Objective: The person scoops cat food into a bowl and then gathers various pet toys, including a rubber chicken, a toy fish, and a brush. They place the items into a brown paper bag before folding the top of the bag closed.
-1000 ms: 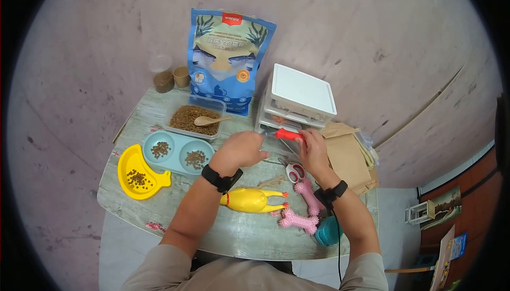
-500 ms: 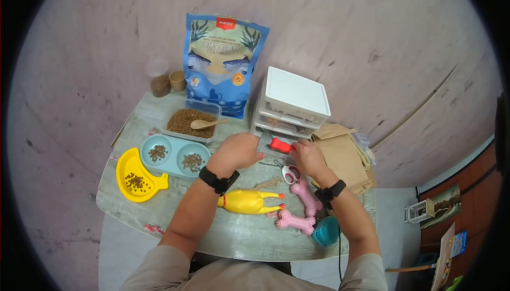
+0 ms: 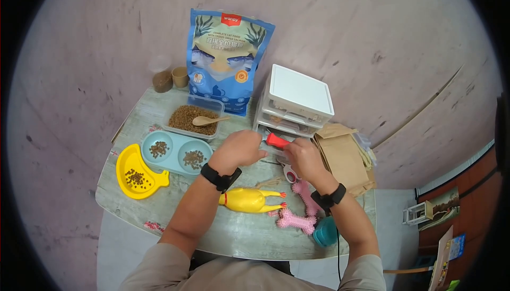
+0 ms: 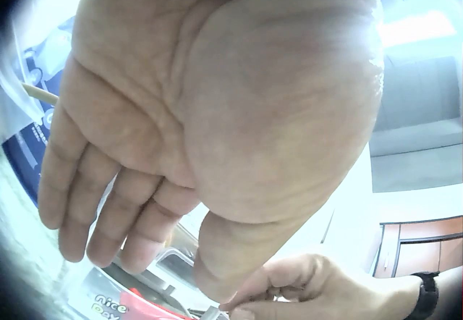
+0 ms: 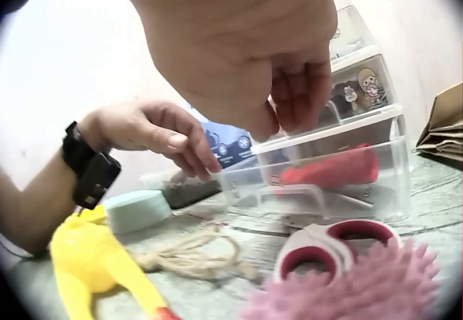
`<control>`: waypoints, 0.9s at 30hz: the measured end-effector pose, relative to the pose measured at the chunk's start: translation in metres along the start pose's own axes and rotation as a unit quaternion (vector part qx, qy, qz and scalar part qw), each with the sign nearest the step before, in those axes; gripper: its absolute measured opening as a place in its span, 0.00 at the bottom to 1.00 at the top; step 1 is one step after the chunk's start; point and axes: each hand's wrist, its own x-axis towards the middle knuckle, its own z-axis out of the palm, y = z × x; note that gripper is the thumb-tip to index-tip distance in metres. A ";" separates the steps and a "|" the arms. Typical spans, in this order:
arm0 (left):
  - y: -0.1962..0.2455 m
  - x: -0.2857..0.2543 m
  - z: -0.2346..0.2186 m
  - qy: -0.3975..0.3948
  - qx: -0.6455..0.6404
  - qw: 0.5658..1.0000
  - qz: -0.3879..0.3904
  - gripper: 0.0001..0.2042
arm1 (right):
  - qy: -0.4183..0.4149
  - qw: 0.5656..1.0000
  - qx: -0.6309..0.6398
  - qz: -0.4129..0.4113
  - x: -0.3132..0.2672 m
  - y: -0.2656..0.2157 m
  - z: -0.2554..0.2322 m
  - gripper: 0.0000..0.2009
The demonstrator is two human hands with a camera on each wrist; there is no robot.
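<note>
My left hand [image 3: 239,148] reaches over the left side of a pulled-out clear plastic drawer [image 5: 249,186], its fingers extended in the left wrist view. My right hand [image 3: 304,159] is above the drawer's front, fingers loosely bent. In the right wrist view a red-handled tool [image 5: 333,169] lies inside the drawer, below the fingertips and seen through the clear wall. The tool's far end is hidden. White-framed drawer unit [image 3: 302,90] stands behind the hands. Red-and-white scissors [image 5: 309,258] lie just in front of the drawer.
A yellow rubber chicken [image 3: 247,200], pink spiky bone toys [image 3: 297,222] and a teal cup [image 3: 325,231] lie nearer. Left are a blue double bowl [image 3: 175,153], yellow bowl [image 3: 130,158] and kibble tub [image 3: 183,131]. A cat food bag [image 3: 226,68] and brown paper bags [image 3: 342,158] stand behind.
The red-handled tool, gripped by the right hand earlier, has gone down into the drawer and shifted left. The right hand has moved lower and let go. The left hand stays near the same spot.
</note>
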 end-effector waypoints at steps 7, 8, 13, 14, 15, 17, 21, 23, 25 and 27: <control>0.003 0.000 -0.004 -0.016 0.000 1.000 -0.011 0.20 | -0.243 0.958 -0.096 0.115 -0.026 -0.003 0.003 0.10; 0.002 0.000 -0.004 -0.015 0.000 1.000 -0.012 0.20 | -0.242 0.959 -0.097 0.114 -0.027 -0.003 0.003 0.10; 0.003 -0.001 -0.005 -0.015 -0.005 1.000 -0.007 0.19 | -0.286 0.945 -0.051 0.151 -0.037 0.010 0.012 0.14; 0.004 -0.001 -0.006 -0.014 -0.005 1.000 -0.006 0.19 | -0.285 0.945 -0.052 0.152 -0.038 0.013 0.013 0.14; 0.004 -0.001 -0.006 -0.010 -0.006 1.000 -0.005 0.19 | -0.284 0.947 -0.036 0.145 -0.036 0.011 0.010 0.13; 0.004 -0.001 -0.005 -0.006 -0.008 1.000 -0.003 0.19 | -0.282 0.949 -0.020 0.137 -0.036 0.011 0.008 0.13; 0.001 0.000 -0.006 -0.012 -0.006 1.000 0.000 0.19 | -0.211 0.974 -0.011 0.083 -0.033 -0.002 -0.008 0.12; 0.000 -0.001 -0.007 -0.019 -0.003 1.000 -0.001 0.19 | -0.185 0.979 -0.008 0.084 -0.029 -0.011 -0.021 0.12; 0.001 0.000 -0.007 -0.021 -0.016 1.000 -0.010 0.19 | -0.126 0.988 0.000 0.086 -0.025 -0.011 -0.029 0.11; 0.002 0.001 -0.006 -0.021 -0.016 1.000 -0.009 0.19 | -0.101 0.991 -0.018 0.085 -0.015 -0.008 -0.035 0.11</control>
